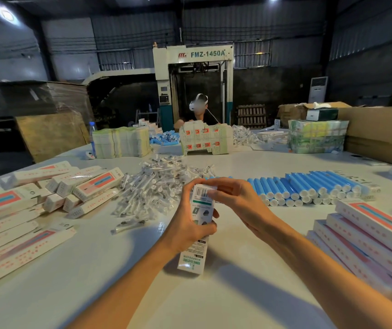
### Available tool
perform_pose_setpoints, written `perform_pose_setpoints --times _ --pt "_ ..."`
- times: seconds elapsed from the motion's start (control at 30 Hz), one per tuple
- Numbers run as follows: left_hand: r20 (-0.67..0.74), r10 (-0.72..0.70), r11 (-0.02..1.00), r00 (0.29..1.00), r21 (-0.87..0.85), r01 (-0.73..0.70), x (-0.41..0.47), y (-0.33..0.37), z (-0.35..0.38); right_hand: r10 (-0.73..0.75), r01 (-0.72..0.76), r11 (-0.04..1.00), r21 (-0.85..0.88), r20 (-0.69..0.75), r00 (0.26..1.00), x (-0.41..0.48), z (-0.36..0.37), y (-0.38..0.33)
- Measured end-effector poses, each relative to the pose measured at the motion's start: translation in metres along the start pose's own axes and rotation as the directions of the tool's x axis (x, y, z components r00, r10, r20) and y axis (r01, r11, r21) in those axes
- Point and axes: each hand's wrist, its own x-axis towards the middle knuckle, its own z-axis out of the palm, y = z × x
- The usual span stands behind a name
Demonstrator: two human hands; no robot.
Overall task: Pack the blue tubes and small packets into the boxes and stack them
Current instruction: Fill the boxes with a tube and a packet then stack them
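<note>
Round one box (193,258), L hand (186,222) grips, R hand (235,200) pinches its top end. Right of it many blue tubes (309,188) wait, packets (152,188) behind; prob. far from done.

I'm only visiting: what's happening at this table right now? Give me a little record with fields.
held item: white box, roughly upright above the table
middle: left hand wraps round it
top end: right hand pinches it
supplies right: blue tubes in rows
supplies centre: heap of small packets
left side: loose pile of boxes
right side: neat stack of boxes
</note>
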Motion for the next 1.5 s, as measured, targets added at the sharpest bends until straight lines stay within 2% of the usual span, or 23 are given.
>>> perform_pose_setpoints --times 0.23,0.37,0.67,0.97,1.1,1.2,1.23,1.3,1.37,1.5 --pt "-0.045 -0.007 0.999 0.999 -0.034 0.006 0.002 -0.006 0.005 -0.109 0.115 0.993 0.027 -0.178 0.978 -0.007 0.011 0.013" --pt "-0.064 0.002 0.999 0.998 -0.048 -0.005 0.001 -0.008 0.004 -0.153 0.163 0.985 0.051 -0.163 0.975 -0.006 0.013 0.015" --pt "-0.081 0.005 0.999 0.997 -0.04 -0.008 0.0 -0.009 0.004 -0.148 0.154 0.987 0.033 -0.139 0.979 -0.005 0.011 0.013" --pt "-0.132 -0.06 0.996 0.989 -0.071 0.051 0.0 -0.015 0.01 -0.038 0.033 0.999 -0.027 -0.181 0.983 -0.003 0.017 0.023" --pt "-0.261 -0.082 0.987 0.962 -0.157 0.041 0.003 -0.017 0.009 0.171 -0.145 0.972 0.183 -0.135 0.976 -0.008 0.028 0.031" --pt "-0.35 -0.08 0.99 0.933 -0.134 0.035 0.004 -0.019 0.008 0.347 -0.337 0.923 0.188 -0.027 0.937 -0.015 0.044 0.035" --pt "-0.359 -0.073 0.992 0.93 -0.124 0.031 0.004 -0.018 0.009 0.398 -0.384 0.892 0.238 -0.009 0.917 -0.017 0.048 0.036" --pt "-0.348 -0.048 0.995 0.936 -0.101 0.013 0.002 -0.019 0.011 0.438 -0.424 0.834 0.352 0.045 0.898 -0.02 0.053 0.037" --pt "-0.295 -0.013 0.998 0.956 -0.067 -0.007 0.001 -0.02 0.01 0.442 -0.418 0.819 0.394 0.034 0.897 -0.023 0.052 0.033" --pt "-0.1 -0.039 0.98 0.994 -0.199 0.018 -0.002 -0.025 0.009 0.389 -0.386 0.868 0.311 0.056 0.919 -0.036 0.038 0.016"
